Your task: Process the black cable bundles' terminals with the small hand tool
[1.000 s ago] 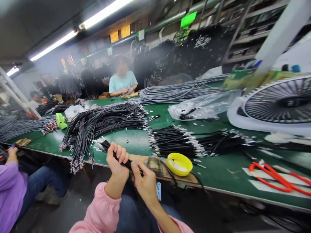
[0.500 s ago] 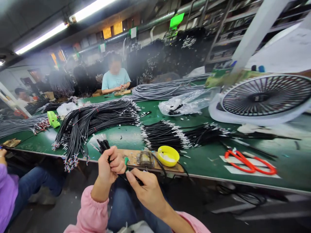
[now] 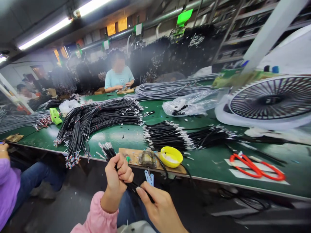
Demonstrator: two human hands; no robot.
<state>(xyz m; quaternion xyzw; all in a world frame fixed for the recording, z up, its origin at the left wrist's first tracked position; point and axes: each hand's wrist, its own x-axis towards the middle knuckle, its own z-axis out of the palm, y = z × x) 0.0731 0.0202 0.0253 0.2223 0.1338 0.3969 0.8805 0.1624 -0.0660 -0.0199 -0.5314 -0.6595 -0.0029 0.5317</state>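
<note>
My left hand (image 3: pixel 119 173) is closed in a fist round a bundle of black cables (image 3: pixel 107 150), whose pale tips stick out above it. Below the fist, the thumb and fingers of my right hand (image 3: pixel 157 202) pinch the lower stretch of those black cables. Both hands are in front of the bench edge, over my lap. Just beyond them a wooden board (image 3: pixel 133 158) carries a small motor-like device (image 3: pixel 147 159) and a yellow bowl (image 3: pixel 171 157) with whitish contents. A light-blue clip (image 3: pixel 149 178) hangs at the bench edge, close to my right hand.
Bundled dark cables (image 3: pixel 97 113) and shorter black cables (image 3: pixel 167 134) lie on the green bench (image 3: pixel 209 165). Red-handled scissors (image 3: pixel 257 166) and a fan (image 3: pixel 272 100) are to the right. Across the bench sits a person (image 3: pixel 119 77); a purple sleeve (image 3: pixel 9 187) shows at left.
Both hands, still holding the cables, have shifted down and to the right in view. The light-blue clip has come into sight. The whole scene has moved slightly to the right.
</note>
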